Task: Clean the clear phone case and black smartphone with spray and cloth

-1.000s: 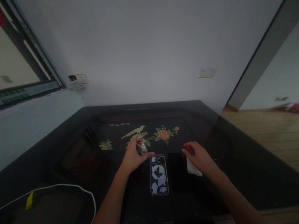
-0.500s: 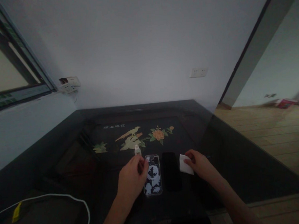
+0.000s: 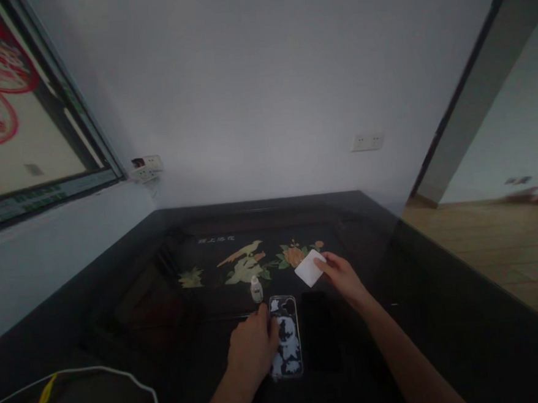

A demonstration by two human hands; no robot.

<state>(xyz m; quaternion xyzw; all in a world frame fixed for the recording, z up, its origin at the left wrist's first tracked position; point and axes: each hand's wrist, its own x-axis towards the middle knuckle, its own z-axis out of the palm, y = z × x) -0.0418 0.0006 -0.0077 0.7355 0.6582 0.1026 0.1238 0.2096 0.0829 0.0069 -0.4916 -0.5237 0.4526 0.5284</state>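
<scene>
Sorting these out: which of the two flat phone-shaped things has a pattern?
The phone case under the left hand; the plain black phone lies beside it.

Bare counter (image 3: 424, 313) lies open to the right and far side. Near the middle, the small bottle (image 3: 255, 288), phone case (image 3: 288, 338) and dark phone (image 3: 321, 330) crowd together.

Black-and-white patterned phone case (image 3: 286, 335) — white cloth (image 3: 309, 268)
</scene>
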